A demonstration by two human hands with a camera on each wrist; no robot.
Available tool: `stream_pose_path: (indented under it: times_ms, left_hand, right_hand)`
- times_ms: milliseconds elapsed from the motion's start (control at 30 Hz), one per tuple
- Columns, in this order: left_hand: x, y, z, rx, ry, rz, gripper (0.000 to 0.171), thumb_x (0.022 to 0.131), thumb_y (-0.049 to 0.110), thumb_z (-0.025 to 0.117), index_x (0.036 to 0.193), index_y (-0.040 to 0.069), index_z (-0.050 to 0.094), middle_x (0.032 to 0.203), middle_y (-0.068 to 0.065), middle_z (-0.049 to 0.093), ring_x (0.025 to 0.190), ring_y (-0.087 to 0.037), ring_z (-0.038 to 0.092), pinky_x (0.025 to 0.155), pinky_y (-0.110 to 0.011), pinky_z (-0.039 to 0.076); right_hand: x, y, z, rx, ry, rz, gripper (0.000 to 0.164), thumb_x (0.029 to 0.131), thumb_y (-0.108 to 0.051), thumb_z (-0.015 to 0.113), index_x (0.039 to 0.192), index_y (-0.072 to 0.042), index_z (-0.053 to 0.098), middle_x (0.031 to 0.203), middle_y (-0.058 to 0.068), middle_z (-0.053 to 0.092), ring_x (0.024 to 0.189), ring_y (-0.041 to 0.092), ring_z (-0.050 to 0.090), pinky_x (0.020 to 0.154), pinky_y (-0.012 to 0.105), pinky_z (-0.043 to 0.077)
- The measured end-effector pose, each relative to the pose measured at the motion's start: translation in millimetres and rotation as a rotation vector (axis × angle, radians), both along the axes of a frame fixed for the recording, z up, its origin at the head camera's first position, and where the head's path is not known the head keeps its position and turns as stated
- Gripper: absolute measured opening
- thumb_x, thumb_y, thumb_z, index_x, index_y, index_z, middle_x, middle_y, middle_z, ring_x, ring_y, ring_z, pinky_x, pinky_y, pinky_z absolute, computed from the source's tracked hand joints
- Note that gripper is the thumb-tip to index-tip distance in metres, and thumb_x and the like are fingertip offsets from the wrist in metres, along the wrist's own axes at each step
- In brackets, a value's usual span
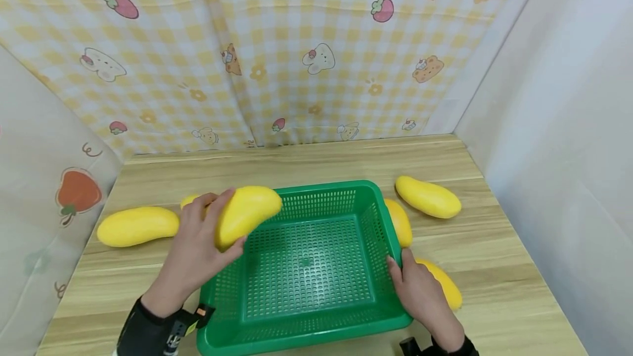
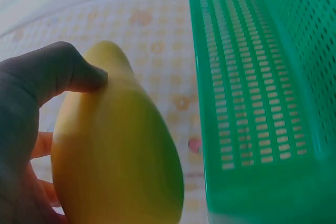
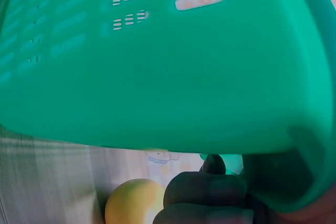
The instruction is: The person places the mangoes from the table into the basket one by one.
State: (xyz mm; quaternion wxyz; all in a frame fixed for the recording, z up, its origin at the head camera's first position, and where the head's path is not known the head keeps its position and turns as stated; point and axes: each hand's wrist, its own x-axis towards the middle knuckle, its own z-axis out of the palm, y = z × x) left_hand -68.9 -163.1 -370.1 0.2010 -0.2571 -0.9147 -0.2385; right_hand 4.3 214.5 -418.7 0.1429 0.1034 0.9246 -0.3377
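Observation:
My left hand holds a yellow mango over the left rim of a green plastic basket. In the left wrist view the thumb presses on the mango near its narrow end, and fingers curl around its far side. On the basket's right rim, my right hand grips with the thumb inside the wall. From the right wrist the fingers show below the green wall, curled under the rim. The basket's perforated floor is bare.
Left of the basket lies a yellow mango, with another mostly hidden behind my left hand. Three more lie on the right: one at the back, one beside the basket wall, one behind my right hand. Cloth-covered walls surround the wooden table.

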Motion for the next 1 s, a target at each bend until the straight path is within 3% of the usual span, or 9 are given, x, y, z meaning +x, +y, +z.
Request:
stream_pose_path:
  times_ms: [200, 400, 533, 733, 1000]
  left_hand:
    - [-9.5, 24, 1.4, -0.126, -0.072, -0.036, 0.082, 0.072, 0.031, 0.074, 0.144, 0.012, 0.038, 0.115, -0.020, 0.044, 0.100, -0.036, 0.045, 0.052, -0.032, 0.042]
    - [-15.9, 39, -1.8, -0.224, -0.159, -0.062, 0.080, 0.075, 0.034, 0.073, 0.142, 0.008, 0.038, 0.114, -0.020, 0.045, 0.099, -0.035, 0.045, 0.053, -0.032, 0.041]
    - [-19.8, 45, -6.2, -0.302, -0.129, -0.069, 0.079, 0.073, 0.036, 0.074, 0.140, 0.006, 0.042, 0.114, -0.021, 0.046, 0.100, -0.036, 0.043, 0.058, -0.037, 0.044]
    - [-25.2, 51, -14.0, -0.396, -0.039, -0.088, 0.077, 0.069, 0.041, 0.075, 0.135, 0.008, 0.051, 0.110, -0.019, 0.050, 0.103, -0.037, 0.045, 0.079, -0.049, 0.042]
    - [-31.5, 59, -25.8, -0.480, -0.053, -0.115, 0.080, 0.065, 0.043, 0.081, 0.130, 0.004, 0.055, 0.101, -0.017, 0.052, 0.092, -0.032, 0.047, 0.076, -0.046, 0.043]
  right_hand:
    - [0.3, 1, -1.5, -0.001, -0.009, -0.009, 0.027, 0.103, -0.031, 0.042, 0.102, -0.004, 0.045, 0.063, 0.005, 0.046, 0.053, 0.016, 0.050, 0.046, 0.032, 0.039]
    - [0.2, 0, -2.1, 0.012, -0.004, 0.003, 0.028, 0.103, -0.032, 0.042, 0.100, -0.005, 0.045, 0.062, 0.005, 0.044, 0.051, 0.016, 0.048, 0.046, 0.032, 0.038]
    - [-0.1, 0, -0.7, 0.022, -0.007, 0.006, 0.028, 0.103, -0.032, 0.042, 0.101, -0.005, 0.045, 0.063, 0.005, 0.045, 0.051, 0.016, 0.049, 0.046, 0.032, 0.038]
    - [-0.5, 0, 1.6, 0.025, -0.019, 0.006, 0.029, 0.103, -0.032, 0.041, 0.104, -0.004, 0.045, 0.063, 0.005, 0.046, 0.052, 0.016, 0.049, 0.046, 0.032, 0.039]
    - [-0.7, 0, 0.7, 0.027, -0.023, 0.005, 0.030, 0.103, -0.033, 0.041, 0.103, -0.004, 0.045, 0.063, 0.006, 0.046, 0.051, 0.016, 0.049, 0.045, 0.032, 0.038]
